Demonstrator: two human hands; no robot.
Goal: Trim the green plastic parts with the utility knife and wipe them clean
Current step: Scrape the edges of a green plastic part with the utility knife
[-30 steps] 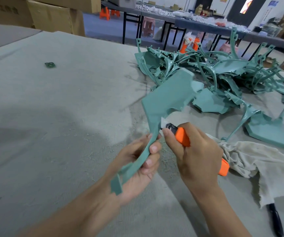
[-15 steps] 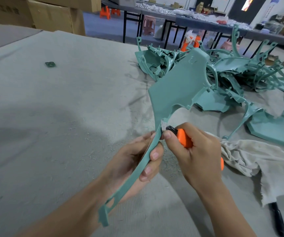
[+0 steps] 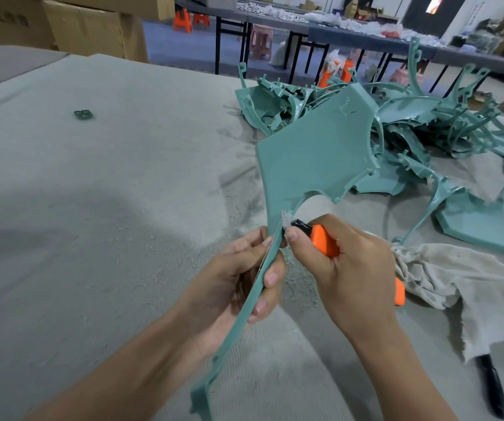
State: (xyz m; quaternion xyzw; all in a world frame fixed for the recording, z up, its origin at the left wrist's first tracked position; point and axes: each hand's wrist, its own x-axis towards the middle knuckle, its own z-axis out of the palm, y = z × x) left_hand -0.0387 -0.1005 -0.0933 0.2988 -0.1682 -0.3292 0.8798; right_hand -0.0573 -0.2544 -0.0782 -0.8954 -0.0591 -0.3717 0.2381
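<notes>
My left hand (image 3: pixel 238 284) grips the long thin stem of a green plastic part (image 3: pixel 314 153), whose wide flat panel stands upright above both hands. My right hand (image 3: pixel 344 268) holds an orange utility knife (image 3: pixel 323 241), thumb near its black tip. The short blade touches the right edge of the stem just below the panel. A pile of green plastic parts (image 3: pixel 420 129) lies behind on the right. A beige rag (image 3: pixel 463 284) lies crumpled to the right of my right hand.
The work surface is a grey cloth-covered table (image 3: pixel 108 208) strewn with fine shavings. A small green scrap (image 3: pixel 83 114) lies far left. A black tool handle (image 3: pixel 492 387) pokes out under the rag. Cardboard boxes (image 3: pixel 86 25) stand at the back left, dark tables behind.
The green part has slid up through my left hand, and its panel has swung from lying back to standing upright. The knife has stayed at the stem's right edge.
</notes>
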